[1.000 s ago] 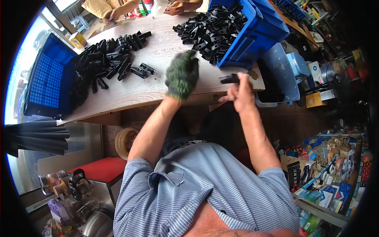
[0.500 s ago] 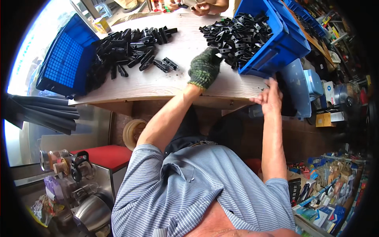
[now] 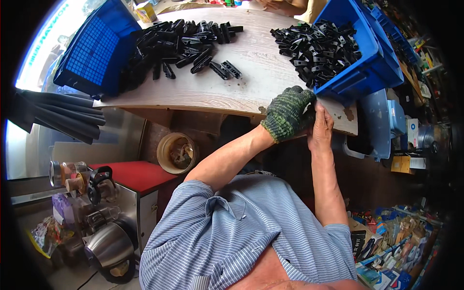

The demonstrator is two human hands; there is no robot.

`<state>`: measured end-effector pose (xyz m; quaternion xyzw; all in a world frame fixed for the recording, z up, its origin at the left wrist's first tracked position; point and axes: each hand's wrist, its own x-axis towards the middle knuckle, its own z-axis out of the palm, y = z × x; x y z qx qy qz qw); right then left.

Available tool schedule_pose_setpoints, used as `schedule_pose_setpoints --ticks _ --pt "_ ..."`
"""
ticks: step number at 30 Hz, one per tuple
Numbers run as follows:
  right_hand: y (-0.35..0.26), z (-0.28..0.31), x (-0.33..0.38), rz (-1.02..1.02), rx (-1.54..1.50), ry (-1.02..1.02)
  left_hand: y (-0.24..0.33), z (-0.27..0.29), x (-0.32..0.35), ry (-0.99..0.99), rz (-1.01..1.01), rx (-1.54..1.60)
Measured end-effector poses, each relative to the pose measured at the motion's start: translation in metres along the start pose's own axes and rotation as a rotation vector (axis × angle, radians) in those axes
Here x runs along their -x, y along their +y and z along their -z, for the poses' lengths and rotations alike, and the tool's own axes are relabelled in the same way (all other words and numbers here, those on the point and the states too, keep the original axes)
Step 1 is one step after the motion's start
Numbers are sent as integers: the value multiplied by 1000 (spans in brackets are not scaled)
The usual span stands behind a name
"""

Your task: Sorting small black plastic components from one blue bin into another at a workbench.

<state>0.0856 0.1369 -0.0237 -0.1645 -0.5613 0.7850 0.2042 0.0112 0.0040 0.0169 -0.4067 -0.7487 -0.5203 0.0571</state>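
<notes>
My left hand, in a dark green knitted glove, is at the table's front edge with its fingers curled. My bare right hand meets it there, its fingers closed and its thumb up against the glove. Whatever is between the two hands is mostly hidden; only a small dark and pale bit shows. Just beyond them, a heap of small black clips spills from a tipped blue crate. Another heap of longer black plastic pieces lies on the left of the table, with two of them nearest the middle.
A blue mesh-sided crate lies tipped at the table's left end. To the right, below the table edge, hangs or stands a translucent blue tub. A bucket is under the table. Across the table another person's hand shows.
My left hand has left the right-hand heap and come back to the front edge. My right hand has moved left from the tub to meet it. The view has shifted.
</notes>
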Motion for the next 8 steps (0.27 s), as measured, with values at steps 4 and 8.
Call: schedule_pose_setpoints --ticks 4,8 --pt "-24 -29 12 -253 85 80 0 25 18 -20 83 -155" --pt "-18 -19 7 -247 -36 8 -57 98 25 287 -19 -685"
